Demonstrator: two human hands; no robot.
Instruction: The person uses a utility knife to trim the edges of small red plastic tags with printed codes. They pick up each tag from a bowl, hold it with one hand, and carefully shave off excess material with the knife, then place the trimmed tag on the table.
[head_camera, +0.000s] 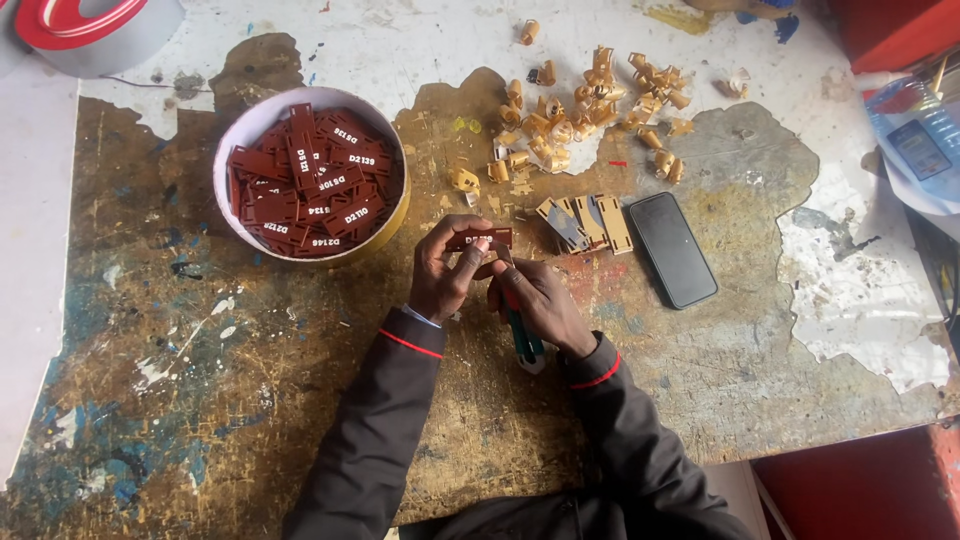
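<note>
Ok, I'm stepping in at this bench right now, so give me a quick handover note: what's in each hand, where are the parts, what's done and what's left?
Left hand: pinches one dark red tag above the table.
Right hand: grips a green-handled tool, its tip up at the tag.
Parts: round white tub full of the same lettered red tags; loose pile of small gold clips at the top; a few flat gold pieces beside a black phone.
Done: cannot tell; no separate stack of finished tags shows.
Left: the tag in hand is mid-work, and the tub and clip pile are well stocked.
</note>
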